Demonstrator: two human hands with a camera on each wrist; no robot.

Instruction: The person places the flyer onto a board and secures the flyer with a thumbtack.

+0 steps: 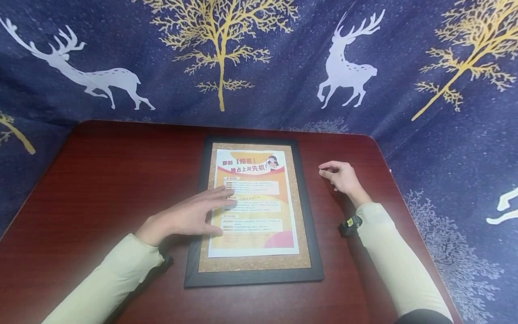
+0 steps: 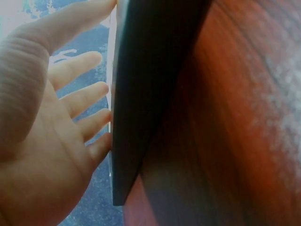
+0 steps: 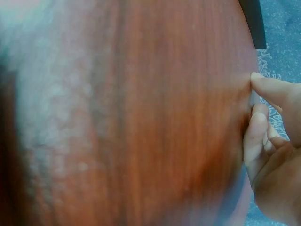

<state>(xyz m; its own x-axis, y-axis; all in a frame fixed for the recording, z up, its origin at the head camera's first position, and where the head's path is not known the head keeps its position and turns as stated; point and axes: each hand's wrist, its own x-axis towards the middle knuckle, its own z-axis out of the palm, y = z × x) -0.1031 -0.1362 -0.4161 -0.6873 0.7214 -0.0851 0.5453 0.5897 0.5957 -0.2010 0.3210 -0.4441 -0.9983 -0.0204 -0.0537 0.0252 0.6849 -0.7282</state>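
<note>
A printed poster [image 1: 255, 245] lies on a black-framed cork board [image 1: 304, 243], which is flat on the table. My left hand [image 1: 190, 213] is spread over the poster's left side, fingers extended and fingertips right at the paper. In the left wrist view the left hand [image 2: 51, 122] shows its open palm beside the board's dark frame [image 2: 146, 94]. To the right of the board, my right hand [image 1: 340, 176] is low over the table, thumb and forefinger brought together. Between them in the right wrist view is a small clear thing [image 3: 254, 100], mostly covered by the fingers.
The dark red wooden table [image 1: 121, 171] extends on both sides of the board. Behind it hangs a blue cloth [image 1: 275, 103] with white deer and golden trees. A black wrist camera [image 1: 350, 225] sits under the right sleeve.
</note>
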